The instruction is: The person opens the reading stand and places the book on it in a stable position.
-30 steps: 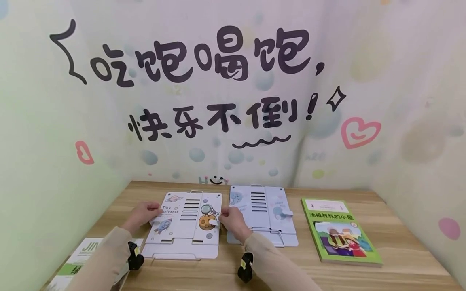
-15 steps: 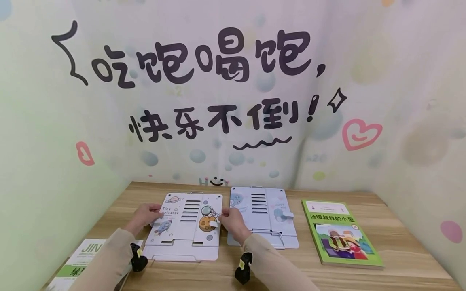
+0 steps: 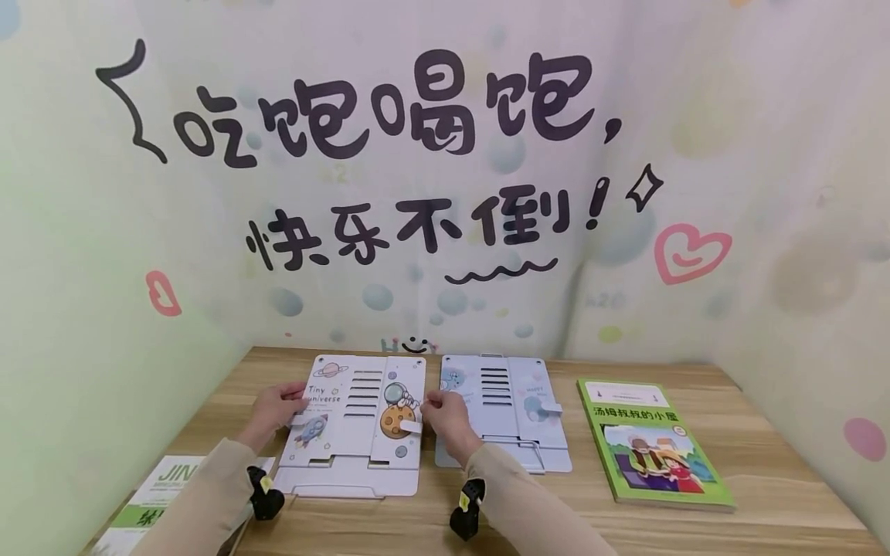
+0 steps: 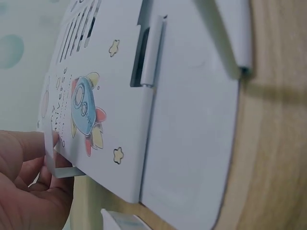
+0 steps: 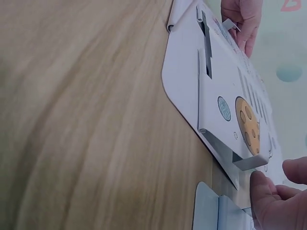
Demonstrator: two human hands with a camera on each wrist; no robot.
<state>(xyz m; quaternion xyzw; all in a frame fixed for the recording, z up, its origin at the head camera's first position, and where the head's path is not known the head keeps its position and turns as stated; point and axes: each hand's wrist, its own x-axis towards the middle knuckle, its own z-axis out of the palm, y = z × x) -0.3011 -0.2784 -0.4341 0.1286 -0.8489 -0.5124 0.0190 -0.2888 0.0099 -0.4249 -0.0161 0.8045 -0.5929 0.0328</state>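
Spanning the gap between two hands at the lower centre of the head view, a white book stand (image 3: 354,442) is shown with its left and right edges bracketed at nearly the same height in the frame. The left edge is pinched by the left hand (image 3: 270,415), with the thumb on the printed face and the fingers curled behind, as seen at lower left in the left wrist view. The right edge appears to be pinched by the right hand (image 3: 450,425), although the contact is partly hidden at lower right in the right wrist view. Neither hand is nearer; the stand is met by both. Its long axis, allowing for foreshortening, is judged to run from the bottom of the frame toward the top, and is crossed by the line joining the hands. The printed panel (image 5: 225,81) is tilted clear of the base plate (image 3: 382,477), which is laid on the table (image 3: 389,533). Just to the right, a pale blue stand (image 3: 497,425) is partly covered by the right hand. A green book (image 3: 650,457) is placed farther right, well apart from both hands.
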